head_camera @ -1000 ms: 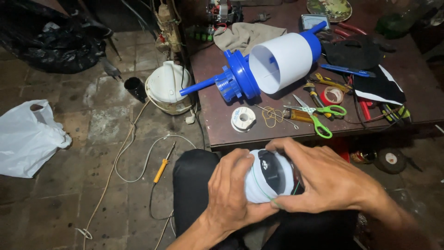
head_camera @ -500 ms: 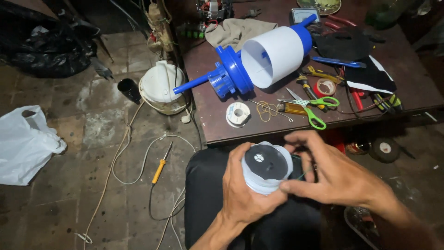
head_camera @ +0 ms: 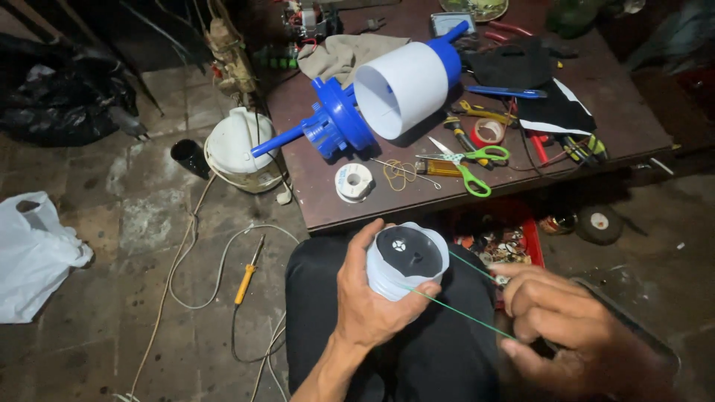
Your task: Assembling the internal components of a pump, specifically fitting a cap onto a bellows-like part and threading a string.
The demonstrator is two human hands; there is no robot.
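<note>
My left hand (head_camera: 369, 298) grips a round white cylinder part with a black top (head_camera: 406, 259), held over my lap. A thin green band (head_camera: 454, 294) stretches from that part out to my right hand (head_camera: 566, 324), whose fingers pinch its far end to the right. On the brown table (head_camera: 625, 112) ahead lie a white cylinder housing (head_camera: 402, 85) and a blue pump base with a spout (head_camera: 328, 126), on their sides.
Green-handled scissors (head_camera: 473, 165), a white tape roll (head_camera: 354, 181), rubber bands, pliers and black pouches clutter the table. A red bin of small parts (head_camera: 495, 238) sits under its edge. On the floor are a white pot (head_camera: 238, 145), a yellow-handled tool (head_camera: 246, 277), cables and a white plastic bag (head_camera: 33, 253).
My right hand has left the top of the white part and pulled away to the right, drawing the green band taut. The left hand keeps holding the part.
</note>
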